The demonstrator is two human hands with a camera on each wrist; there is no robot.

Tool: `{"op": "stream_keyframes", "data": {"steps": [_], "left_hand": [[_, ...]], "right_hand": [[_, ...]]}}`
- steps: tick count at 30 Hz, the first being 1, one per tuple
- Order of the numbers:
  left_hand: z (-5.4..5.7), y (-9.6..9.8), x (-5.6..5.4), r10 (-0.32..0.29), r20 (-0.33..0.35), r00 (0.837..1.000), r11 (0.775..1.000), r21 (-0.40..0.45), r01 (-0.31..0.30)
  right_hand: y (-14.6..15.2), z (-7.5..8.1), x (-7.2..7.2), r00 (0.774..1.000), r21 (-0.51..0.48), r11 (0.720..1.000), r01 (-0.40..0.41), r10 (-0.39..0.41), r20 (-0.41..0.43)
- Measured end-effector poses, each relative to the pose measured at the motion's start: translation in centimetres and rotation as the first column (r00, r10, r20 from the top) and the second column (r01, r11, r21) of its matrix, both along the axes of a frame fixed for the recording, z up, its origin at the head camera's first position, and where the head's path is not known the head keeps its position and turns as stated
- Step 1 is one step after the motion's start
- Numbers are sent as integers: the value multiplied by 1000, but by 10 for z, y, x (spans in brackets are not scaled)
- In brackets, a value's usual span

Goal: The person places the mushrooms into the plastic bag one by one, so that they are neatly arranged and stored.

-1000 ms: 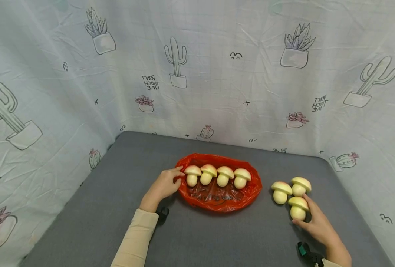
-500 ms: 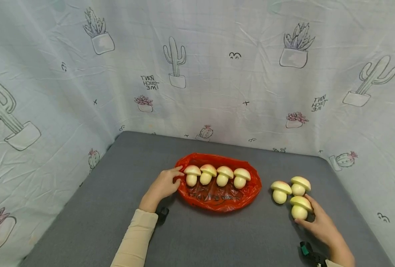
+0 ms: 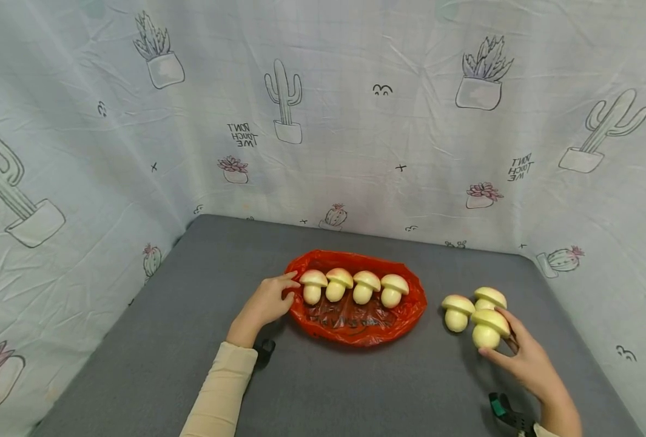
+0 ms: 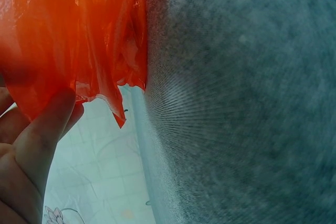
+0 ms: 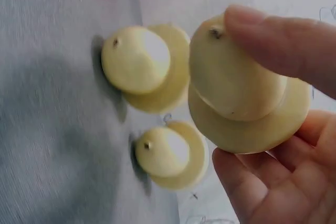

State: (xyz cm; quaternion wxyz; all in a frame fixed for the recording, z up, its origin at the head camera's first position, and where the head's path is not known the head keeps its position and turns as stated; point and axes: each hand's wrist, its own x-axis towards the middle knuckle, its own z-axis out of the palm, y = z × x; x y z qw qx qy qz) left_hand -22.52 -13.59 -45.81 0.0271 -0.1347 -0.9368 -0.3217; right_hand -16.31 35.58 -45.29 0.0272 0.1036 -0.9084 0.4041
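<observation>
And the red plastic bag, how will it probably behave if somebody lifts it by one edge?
The red bag is probably floppy: its thin-looking walls crease and fold in the left wrist view. Lifted by one edge, it would likely sag, and the four mushroom-shaped pieces inside could slide together. Its glossy sheen suggests it may be slippery.
</observation>
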Motion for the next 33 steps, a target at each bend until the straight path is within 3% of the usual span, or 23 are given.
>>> {"op": "stream_keyframes", "data": {"steps": [10,18,25,33], "left_hand": [[0,0,1,-4,-23,1000,1000,-1,4],[-1,1,1,-4,-40,999,1000,-16,4],[-1,0,1,3,-37,999,1000,-27,-4],[-5,0,1,-11,-87,996,1000,-19,10]], "right_hand": [[-33,0,-6,998,-56,997,-52,50,-42],[-68,-10,-15,982,-156,975,-159,140,-126],[-100,-16,-25,971,-216,947,-238,229,-68],[-137,-12,-37,959,-123,951,-283,277,-62]]}}
